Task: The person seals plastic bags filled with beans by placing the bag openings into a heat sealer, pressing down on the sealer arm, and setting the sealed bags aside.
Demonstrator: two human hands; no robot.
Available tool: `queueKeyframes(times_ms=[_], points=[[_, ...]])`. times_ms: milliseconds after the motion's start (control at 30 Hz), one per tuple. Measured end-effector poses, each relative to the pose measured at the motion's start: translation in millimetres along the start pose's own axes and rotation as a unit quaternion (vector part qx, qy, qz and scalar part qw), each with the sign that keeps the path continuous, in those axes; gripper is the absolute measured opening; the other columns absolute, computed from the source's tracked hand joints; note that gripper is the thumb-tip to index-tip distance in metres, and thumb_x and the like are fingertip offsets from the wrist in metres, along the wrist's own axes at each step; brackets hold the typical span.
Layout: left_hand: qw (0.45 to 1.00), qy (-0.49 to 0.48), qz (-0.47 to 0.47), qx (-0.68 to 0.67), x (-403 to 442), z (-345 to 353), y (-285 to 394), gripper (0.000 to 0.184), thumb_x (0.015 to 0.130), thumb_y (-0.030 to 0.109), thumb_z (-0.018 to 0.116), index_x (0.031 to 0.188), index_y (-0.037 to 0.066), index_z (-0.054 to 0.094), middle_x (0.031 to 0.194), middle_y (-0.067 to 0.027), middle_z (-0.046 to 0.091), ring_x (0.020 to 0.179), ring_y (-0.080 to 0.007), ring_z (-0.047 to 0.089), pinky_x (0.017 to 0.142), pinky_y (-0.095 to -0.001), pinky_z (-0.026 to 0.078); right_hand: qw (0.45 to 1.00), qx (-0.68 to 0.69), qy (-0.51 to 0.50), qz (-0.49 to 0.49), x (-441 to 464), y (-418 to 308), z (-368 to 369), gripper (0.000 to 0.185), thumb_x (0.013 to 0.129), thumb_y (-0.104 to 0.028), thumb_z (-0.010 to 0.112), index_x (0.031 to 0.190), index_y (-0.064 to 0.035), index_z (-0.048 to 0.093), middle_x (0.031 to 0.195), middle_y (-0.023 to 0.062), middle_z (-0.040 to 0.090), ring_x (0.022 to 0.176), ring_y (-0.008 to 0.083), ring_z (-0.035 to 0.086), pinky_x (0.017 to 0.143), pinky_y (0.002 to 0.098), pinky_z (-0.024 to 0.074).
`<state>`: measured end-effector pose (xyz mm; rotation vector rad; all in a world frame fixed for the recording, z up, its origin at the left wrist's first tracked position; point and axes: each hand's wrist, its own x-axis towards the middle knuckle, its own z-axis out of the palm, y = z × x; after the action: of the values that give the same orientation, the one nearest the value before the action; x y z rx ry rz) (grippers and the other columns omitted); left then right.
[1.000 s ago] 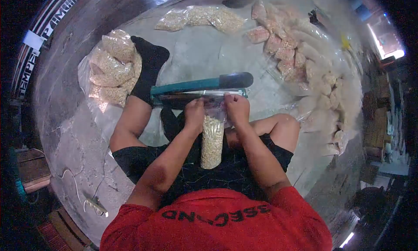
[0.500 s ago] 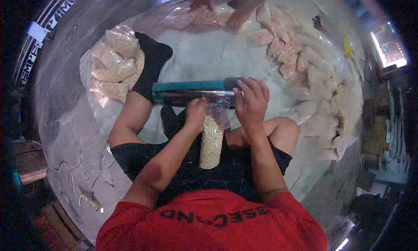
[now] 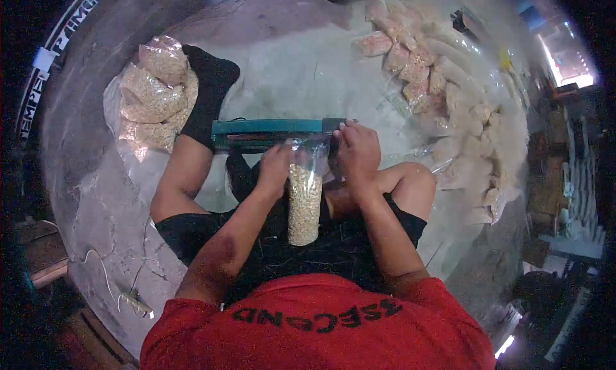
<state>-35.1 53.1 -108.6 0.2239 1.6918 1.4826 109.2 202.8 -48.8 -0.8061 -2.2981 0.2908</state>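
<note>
Sealing, I judge: my left hand (image 3: pixel 274 170) pinches the bean-filled bag (image 3: pixel 305 206), right hand (image 3: pixel 358 151) curls over the heat sealer (image 3: pixel 269 126); next needs steady pressure.

Observe tall clear plastic bag (image 3: pixel 312 153) of small pale cream pieces (image 3: pixel 303 206), streaked with white glare. Record long narrow teal device (image 3: pixel 273 126) with black handle (image 3: pixel 330 124). Note bright red cloth T-shirt (image 3: pixel 308 347), printed with bold black lettering (image 3: pixel 314 319); tall black fabric sock (image 3: pixel 212 81); black cloth shorts (image 3: pixel 192 234). Log plain cream in bulging clear plastic packages (image 3: pixel 152 97) at left; mottled pinkish-red to beige along curved heap of clear plastic bags (image 3: pixel 417 75) at right. Add rough grey floor (image 3: pixel 90 177), dark-cracked.
</note>
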Motion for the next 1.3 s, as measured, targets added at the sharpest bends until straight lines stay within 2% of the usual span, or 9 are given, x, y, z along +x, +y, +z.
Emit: queueKeyframes(times_ms=[100, 167, 233, 400, 733, 1033, 1133, 1200, 1300], points=[[0.998, -0.038, -0.053, -0.014, -46, -22, 21, 0.034, 0.101, 0.035, 0.058, 0.111, 0.004, 0.067, 0.098, -0.0100, 0.069, 0.088, -0.0193, 0.062, 0.082, -0.0330, 0.048, 1.000, -0.008, 0.011, -0.013, -4, 4, 9, 0.021, 0.084, -0.016, 0.074, 0.102, -0.0060, 0.072, 0.109, 0.0131, 0.072, 0.104, 0.0358, 0.066, 0.088, 0.0456, 0.0539], [0.985, -0.108, -0.071, -0.118, -60, -48, 8, 0.038, 0.101, 0.028, 0.058, 0.125, -0.001, 0.057, 0.119, -0.0149, 0.066, 0.108, -0.0260, 0.067, 0.093, -0.0364, 0.053, 0.999, -0.027, 0.015, -0.008, -6, 10, 7, 0.021, 0.084, -0.016, 0.074, 0.102, -0.0060, 0.072, 0.110, 0.0130, 0.072, 0.104, 0.0361, 0.066, 0.088, 0.0461, 0.0542], [0.978, -0.112, -0.069, -0.164, -57, -70, -13, 0.031, 0.103, 0.022, 0.054, 0.127, 0.001, 0.053, 0.123, -0.0183, 0.064, 0.110, -0.0283, 0.067, 0.093, -0.0401, 0.058, 0.998, -0.007, 0.041, -0.040, -6, 11, 10, 0.022, 0.083, -0.016, 0.076, 0.102, -0.0062, 0.071, 0.108, 0.0125, 0.072, 0.100, 0.0332, 0.067, 0.088, 0.0431, 0.0532], [0.960, -0.101, -0.115, -0.236, -52, -66, 9, 0.038, 0.105, 0.029, 0.053, 0.128, -0.002, 0.052, 0.115, -0.0179, 0.065, 0.099, -0.0268, 0.068, 0.087, -0.0390, 0.059, 1.000, 0.000, 0.023, -0.002, -8, 0, 6, 0.021, 0.085, -0.016, 0.073, 0.104, -0.0062, 0.072, 0.113, 0.0139, 0.072, 0.107, 0.0365, 0.066, 0.091, 0.0454, 0.0543], [0.982, -0.100, -0.092, -0.128, -50, -61, 3, 0.046, 0.103, 0.034, 0.051, 0.133, -0.001, 0.049, 0.121, -0.0227, 0.063, 0.106, -0.0332, 0.067, 0.092, -0.0463, 0.059, 0.999, -0.002, 0.030, -0.015, -9, 4, 8, 0.019, 0.086, -0.014, 0.073, 0.103, -0.0061, 0.072, 0.113, 0.0130, 0.072, 0.109, 0.0373, 0.066, 0.092, 0.0456, 0.0538], [0.986, -0.062, -0.127, -0.090, -41, -39, 15, 0.040, 0.102, 0.030, 0.057, 0.130, 0.001, 0.053, 0.115, -0.0156, 0.066, 0.103, -0.0276, 0.067, 0.085, -0.0379, 0.057, 0.998, -0.026, 0.050, -0.019, -8, 2, 9, 0.021, 0.085, -0.013, 0.074, 0.104, -0.0064, 0.072, 0.111, 0.0116, 0.072, 0.105, 0.0351, 0.067, 0.091, 0.0437, 0.0547], [0.987, -0.070, -0.110, -0.098, -32, -30, 4, 0.036, 0.102, 0.031, 0.058, 0.124, 0.002, 0.060, 0.110, -0.0117, 0.067, 0.103, -0.0228, 0.065, 0.081, -0.0356, 0.055, 0.999, -0.031, 0.037, -0.014, -7, -2, 7, 0.020, 0.085, -0.013, 0.074, 0.103, -0.0066, 0.072, 0.111, 0.0110, 0.071, 0.105, 0.0348, 0.067, 0.090, 0.0432, 0.0549], [0.996, -0.067, 0.023, 0.055, -30, -20, 1, 0.032, 0.102, 0.032, 0.059, 0.115, 0.003, 0.065, 0.104, -0.0087, 0.068, 0.096, -0.0185, 0.065, 0.077, -0.0330, 0.053, 0.998, -0.024, 0.057, -0.011, -7, -4, 9, 0.019, 0.085, -0.012, 0.073, 0.104, -0.0068, 0.072, 0.110, 0.0108, 0.071, 0.105, 0.0345, 0.067, 0.090, 0.0430, 0.0544], [0.997, -0.062, 0.023, 0.026, -23, -4, -5, 0.032, 0.103, 0.031, 0.059, 0.111, 0.002, 0.066, 0.100, -0.0085, 0.069, 0.086, -0.0174, 0.065, 0.073, -0.0320, 0.054, 0.999, -0.032, 0.037, -0.004, -7, -7, 8, 0.020, 0.087, -0.012, 0.072, 0.106, -0.0063, 0.072, 0.111, 0.0124, 0.071, 0.107, 0.0335, 0.065, 0.094, 0.0429, 0.0508]])
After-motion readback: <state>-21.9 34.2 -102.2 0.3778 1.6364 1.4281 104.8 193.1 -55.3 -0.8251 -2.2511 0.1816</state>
